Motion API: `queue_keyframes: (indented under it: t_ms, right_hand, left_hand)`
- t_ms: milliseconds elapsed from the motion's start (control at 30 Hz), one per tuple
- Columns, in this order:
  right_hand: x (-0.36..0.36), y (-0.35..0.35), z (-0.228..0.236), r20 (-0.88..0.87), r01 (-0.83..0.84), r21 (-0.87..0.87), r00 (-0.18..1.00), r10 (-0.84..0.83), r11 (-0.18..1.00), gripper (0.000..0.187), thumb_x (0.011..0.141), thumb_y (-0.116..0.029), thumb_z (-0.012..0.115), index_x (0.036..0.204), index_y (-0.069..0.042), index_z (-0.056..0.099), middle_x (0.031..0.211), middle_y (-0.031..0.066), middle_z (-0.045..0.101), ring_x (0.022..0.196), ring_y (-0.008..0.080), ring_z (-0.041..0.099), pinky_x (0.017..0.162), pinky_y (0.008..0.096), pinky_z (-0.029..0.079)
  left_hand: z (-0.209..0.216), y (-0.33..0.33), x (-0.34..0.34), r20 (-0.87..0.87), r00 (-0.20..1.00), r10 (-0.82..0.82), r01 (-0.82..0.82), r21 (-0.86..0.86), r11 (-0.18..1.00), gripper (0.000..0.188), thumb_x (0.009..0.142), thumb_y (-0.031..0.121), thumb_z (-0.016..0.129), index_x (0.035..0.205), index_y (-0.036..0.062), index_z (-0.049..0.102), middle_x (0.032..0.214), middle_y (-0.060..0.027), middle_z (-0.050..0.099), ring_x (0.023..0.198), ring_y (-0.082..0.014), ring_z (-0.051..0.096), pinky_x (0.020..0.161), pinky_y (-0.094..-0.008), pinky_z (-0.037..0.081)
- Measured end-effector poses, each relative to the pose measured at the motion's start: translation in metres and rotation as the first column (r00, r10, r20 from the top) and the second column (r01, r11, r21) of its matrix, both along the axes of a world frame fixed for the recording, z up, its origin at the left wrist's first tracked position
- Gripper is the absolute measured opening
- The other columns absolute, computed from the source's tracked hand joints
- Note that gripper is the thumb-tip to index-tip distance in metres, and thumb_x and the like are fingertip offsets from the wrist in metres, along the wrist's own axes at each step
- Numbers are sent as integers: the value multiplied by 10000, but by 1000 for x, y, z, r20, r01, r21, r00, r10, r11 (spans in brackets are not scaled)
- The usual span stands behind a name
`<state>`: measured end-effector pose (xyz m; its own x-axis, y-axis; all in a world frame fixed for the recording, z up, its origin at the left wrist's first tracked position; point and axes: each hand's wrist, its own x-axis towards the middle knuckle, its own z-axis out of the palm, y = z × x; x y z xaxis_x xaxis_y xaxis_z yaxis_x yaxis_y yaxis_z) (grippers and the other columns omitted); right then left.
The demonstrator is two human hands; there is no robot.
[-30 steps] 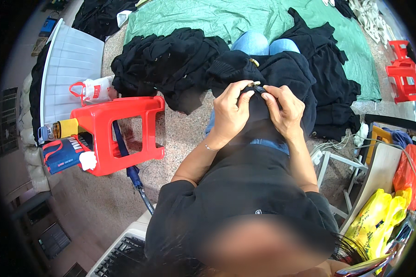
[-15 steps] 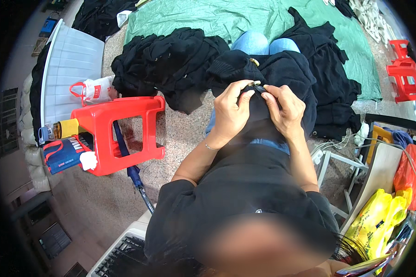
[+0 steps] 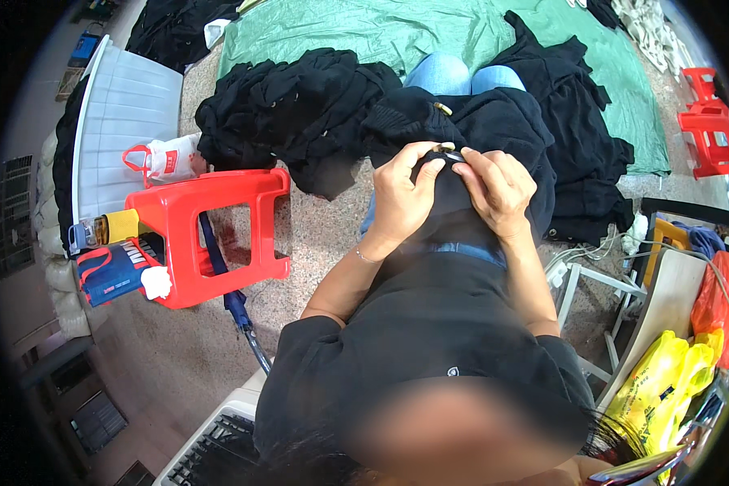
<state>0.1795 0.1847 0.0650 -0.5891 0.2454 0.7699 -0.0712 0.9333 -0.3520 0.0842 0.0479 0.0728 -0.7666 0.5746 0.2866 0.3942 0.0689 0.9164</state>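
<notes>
A black knit garment (image 3: 502, 121) lies across my lap, over blue jeans. My left hand (image 3: 405, 190) is closed, thumb and forefinger pinching the garment's edge. Close on its right, my right hand (image 3: 500, 190) pinches the same edge. Between the fingertips shows a small dark, shiny button-like piece (image 3: 454, 156) with a gold-coloured bit beside it; the fingers partly hide it. Another gold-coloured fastening (image 3: 443, 108) sits on the garment just beyond my hands.
Black garments lie heaped (image 3: 292, 105) at the far left and spread (image 3: 575, 121) at the right, partly on a green sheet (image 3: 340, 32). A red stool (image 3: 150, 211) stands left, by a pale plastic bin (image 3: 130, 113). At right are a table (image 3: 648, 316) and yellow bag (image 3: 656, 381).
Both hands stay in nearly the same place. The dark piece between my fingertips has turned and shows more of its shiny face; my right fingers have shifted slightly.
</notes>
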Motion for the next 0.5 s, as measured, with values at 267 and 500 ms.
queue_keyframes:
  t_ms: [267,500]
  right_hand:
    - [1,1,-1,7,-22,-17,1000,22,1000,233,755,-160,796,957,-75,717,700,18,601,570,161,568,523,287,441]
    - [2,-10,-4,4,-122,-589,988,154,799,84,869,-69,722,941,-31,703,677,17,585,595,118,577,523,254,430]
  left_hand:
    - [2,1,3,-43,999,9,-9,2,1000,162,862,31,681,1022,6,662,917,-157,714,821,-296,714,712,-336,545]
    - [2,1,1,-28,999,-28,29,2,1000,163,865,34,681,1024,3,663,912,-161,712,815,-292,715,706,-335,542]
